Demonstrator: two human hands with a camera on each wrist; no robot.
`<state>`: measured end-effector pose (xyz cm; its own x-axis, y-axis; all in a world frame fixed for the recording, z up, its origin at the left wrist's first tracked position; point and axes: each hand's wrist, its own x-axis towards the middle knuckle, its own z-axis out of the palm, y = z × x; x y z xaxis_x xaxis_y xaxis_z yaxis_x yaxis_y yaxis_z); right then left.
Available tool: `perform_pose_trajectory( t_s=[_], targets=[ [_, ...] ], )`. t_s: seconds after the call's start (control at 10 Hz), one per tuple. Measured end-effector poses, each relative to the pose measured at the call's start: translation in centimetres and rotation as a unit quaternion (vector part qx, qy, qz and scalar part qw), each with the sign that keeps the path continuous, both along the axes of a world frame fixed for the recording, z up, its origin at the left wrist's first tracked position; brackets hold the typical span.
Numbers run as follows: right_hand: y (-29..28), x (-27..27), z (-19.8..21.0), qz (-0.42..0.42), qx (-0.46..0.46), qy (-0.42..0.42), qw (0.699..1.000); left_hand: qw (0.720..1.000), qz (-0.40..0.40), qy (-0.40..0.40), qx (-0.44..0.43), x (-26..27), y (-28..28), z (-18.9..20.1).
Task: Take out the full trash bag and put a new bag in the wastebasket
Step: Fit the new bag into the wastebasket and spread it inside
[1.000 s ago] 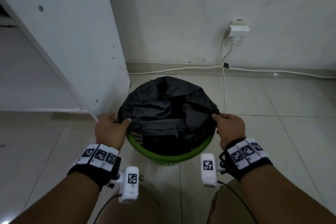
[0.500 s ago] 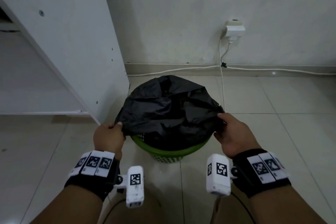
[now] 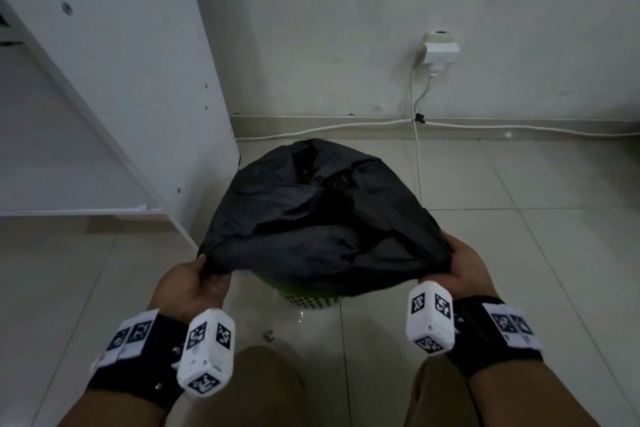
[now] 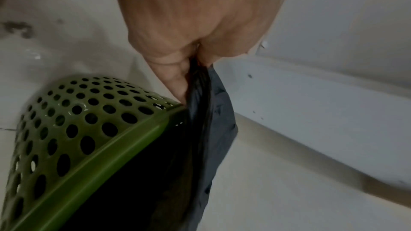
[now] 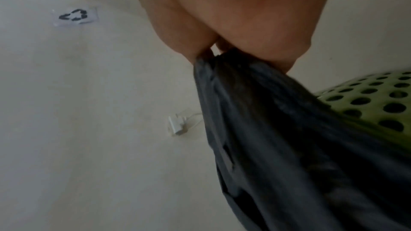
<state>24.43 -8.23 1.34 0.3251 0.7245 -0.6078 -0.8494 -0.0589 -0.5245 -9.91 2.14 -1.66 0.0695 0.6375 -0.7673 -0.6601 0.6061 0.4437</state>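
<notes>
- While the left hand [image 3: 192,284] pinches the near-left edge of the black trash bag [image 3: 322,218], the right hand [image 3: 465,262] grips its near-right edge, so the bag's mouth is stretched wide between them.
- From the left wrist view, the left hand's fingers [image 4: 175,80] are curled and clenched on a gathered fold of the bag [image 4: 209,129], just above the basket's rim.
- From the right wrist view, the right hand [image 5: 240,20] closes on a bunched strip of the bag [image 5: 278,138]; the fingertips themselves are hidden behind the palm.
- Most of the green wastebasket [image 3: 310,300] is covered by the bag in the head view; only a slice of its rim and perforated wall shows below the plastic.
- Its dotted wall is plain in both wrist views [image 4: 73,126] [image 5: 378,104], with the bag's body going down inside it.
- On the tiled floor [image 3: 519,270] the basket stands beside a white cabinet [image 3: 121,80], near the wall.
- A white plug [image 3: 440,51] sits in a wall socket behind, and its cable [image 3: 346,126] runs along the skirting.
- Both wrists wear black bands with patterned markers.
</notes>
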Motion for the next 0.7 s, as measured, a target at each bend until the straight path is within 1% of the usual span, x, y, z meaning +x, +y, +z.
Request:
perform_pose_trajectory(
  t_s=[0.1, 0.2, 0.3, 0.4, 0.5, 0.6, 0.7],
  targets=[
    [0.6, 2.1, -2.3, 0.098, -0.227, -0.210, 0.946, 0.983, -0.113, 0.143, 0.006, -1.1, 0.4, -0.6],
    [0.2, 1.9, -5.2, 0.201, -0.347, -0.384, 0.831, 0.933, -0.169, 0.315, 0.036, -1.5, 1.0, -2.6],
    [0.4, 1.0, -5.1, 0.156, -0.358, -0.449, 0.804, 0.854, -0.247, 0.458, 0.024, -1.0, 1.3, -4.0],
    [1.2, 1.4, -5.0, 0.167, -0.273, -0.487, 0.813, 0.910, -0.158, 0.377, 0.062, -0.9, 2.8, -4.1],
    [3.4, 3.3, -5.2, 0.111, -0.232, -0.386, 0.886, 0.935, -0.158, 0.303, 0.092, 0.1, 4.5, -2.4],
    [4.6, 3.0, -4.1, 0.165, -0.220, -0.431, 0.860, 0.936, -0.221, 0.230, 0.146, 1.0, 5.2, -0.1],
    [5.9, 2.2, -1.9, 0.151, -0.196, -0.400, 0.882, 0.906, -0.303, 0.195, 0.223, 1.4, 6.0, 0.1]
  ],
)
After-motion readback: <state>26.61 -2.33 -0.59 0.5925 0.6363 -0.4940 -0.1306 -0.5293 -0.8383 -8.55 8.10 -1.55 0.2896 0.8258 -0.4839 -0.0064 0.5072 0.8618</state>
